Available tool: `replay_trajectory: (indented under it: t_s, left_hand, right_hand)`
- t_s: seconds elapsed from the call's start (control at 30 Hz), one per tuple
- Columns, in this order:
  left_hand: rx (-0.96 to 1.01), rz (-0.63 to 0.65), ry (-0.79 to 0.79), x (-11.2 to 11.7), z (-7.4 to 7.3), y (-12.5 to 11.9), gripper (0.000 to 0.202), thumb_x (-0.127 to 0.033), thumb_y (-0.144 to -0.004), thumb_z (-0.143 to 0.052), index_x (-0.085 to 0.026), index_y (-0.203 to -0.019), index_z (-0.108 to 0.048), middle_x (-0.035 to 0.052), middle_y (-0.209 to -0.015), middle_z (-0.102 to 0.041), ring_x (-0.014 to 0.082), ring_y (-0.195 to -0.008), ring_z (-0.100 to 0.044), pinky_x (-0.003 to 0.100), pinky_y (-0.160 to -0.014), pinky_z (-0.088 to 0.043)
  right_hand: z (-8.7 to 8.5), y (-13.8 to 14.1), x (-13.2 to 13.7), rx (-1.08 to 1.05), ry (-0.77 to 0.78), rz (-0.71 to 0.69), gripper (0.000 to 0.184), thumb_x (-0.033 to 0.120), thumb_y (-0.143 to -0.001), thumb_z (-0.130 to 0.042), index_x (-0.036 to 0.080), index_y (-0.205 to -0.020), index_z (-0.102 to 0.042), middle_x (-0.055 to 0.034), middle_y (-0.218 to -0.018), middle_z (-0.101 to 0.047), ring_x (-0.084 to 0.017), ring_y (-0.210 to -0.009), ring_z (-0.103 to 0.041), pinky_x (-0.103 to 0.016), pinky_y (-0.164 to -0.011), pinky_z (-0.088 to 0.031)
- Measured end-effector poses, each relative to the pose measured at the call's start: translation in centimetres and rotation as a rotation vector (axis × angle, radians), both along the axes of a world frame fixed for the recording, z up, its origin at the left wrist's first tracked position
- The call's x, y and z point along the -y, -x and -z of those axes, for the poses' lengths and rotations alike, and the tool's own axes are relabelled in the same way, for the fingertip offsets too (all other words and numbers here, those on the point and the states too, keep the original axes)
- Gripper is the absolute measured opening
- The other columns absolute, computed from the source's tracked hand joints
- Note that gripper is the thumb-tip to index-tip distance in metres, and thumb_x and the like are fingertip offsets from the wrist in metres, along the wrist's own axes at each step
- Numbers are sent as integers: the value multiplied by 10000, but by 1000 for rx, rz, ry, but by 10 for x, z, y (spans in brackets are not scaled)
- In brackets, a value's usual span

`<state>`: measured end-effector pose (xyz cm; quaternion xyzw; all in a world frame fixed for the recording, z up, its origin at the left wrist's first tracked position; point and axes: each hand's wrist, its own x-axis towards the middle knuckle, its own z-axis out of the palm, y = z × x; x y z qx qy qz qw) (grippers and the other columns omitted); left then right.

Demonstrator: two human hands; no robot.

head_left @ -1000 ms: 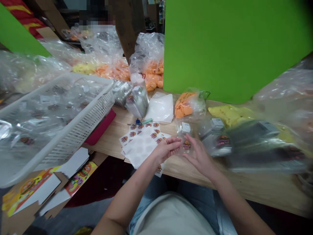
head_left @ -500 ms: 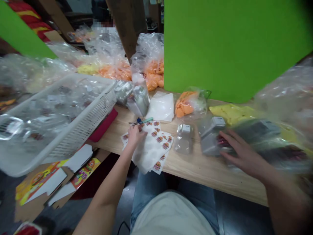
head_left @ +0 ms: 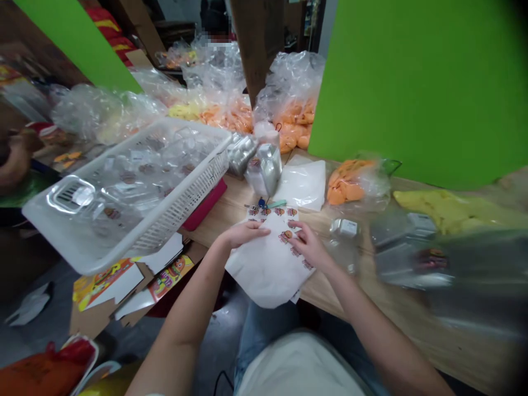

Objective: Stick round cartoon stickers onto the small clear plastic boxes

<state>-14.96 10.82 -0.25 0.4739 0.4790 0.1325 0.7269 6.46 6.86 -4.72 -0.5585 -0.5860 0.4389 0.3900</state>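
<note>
1. Head view: the sticker sheets [head_left: 268, 275] lie between both hands on the desk [head_left: 383, 316], their lower part reaching over its near edge.
2. The left hand [head_left: 244, 233] touches the upper left of the paper. Its grip is nearly together, thumb close to the fingers; whether it pinches the paper I cannot tell.
3. The right hand [head_left: 307, 245] bends over the burger stickers [head_left: 286, 236] on the right side. Its grip is slightly parted, fingers curled; whether a sticker is in it I cannot tell.
4. Just beside the right hand stands a clear box [head_left: 344, 245]; other clear packs [head_left: 412, 264] blur further right.
5. White papers [head_left: 303, 187] lie behind the sheets.
6. On the left, a white basket [head_left: 177, 206] holds clear boxes.
</note>
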Motion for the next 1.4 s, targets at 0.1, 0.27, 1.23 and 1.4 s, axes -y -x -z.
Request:
replay_trajectory:
  t_s: [0.1,0.27,1.23,1.4]
  left_hand:
    - [99,-47,63,4,3,-3,392,-421,-622,-713,-156,-905,-657,80,-831,-688,190,-665,-643,302,-617,-492]
    - [163,-73,-142,7,2,-25,432,-320,-687,-670,-210,-1098,-597,75,-988,-664,212,-867,-635,332,-747,-499]
    - [254,-314,-48,70,7,-106,480,-574,-787,-461,-133,-803,-649,72,-757,-656,150,-691,-586,257,-663,-445]
    - [247,-373,13,78,2,-119,393,-514,-719,-603,-127,-736,-666,53,-716,-662,106,-638,-573,211,-619,-421]
  right_hand:
    - [-9,4,15,309,-225,53,342,300,-800,-525,221,-1132,-534,-65,-937,-602,-206,-821,-570,-383,-743,-477]
    - [-18,12,34,504,-410,37,209,360,-836,-511,213,-924,-631,-74,-899,-626,-231,-898,-537,-395,-829,-426]
    - [-19,-42,79,688,-619,216,119,309,-802,-576,275,-876,-662,-59,-788,-541,-197,-755,-533,-364,-730,-461]
    - [-25,-60,97,389,-411,138,457,355,-803,-548,254,-1241,-466,-106,-1102,-524,-241,-983,-529,-403,-806,-479]
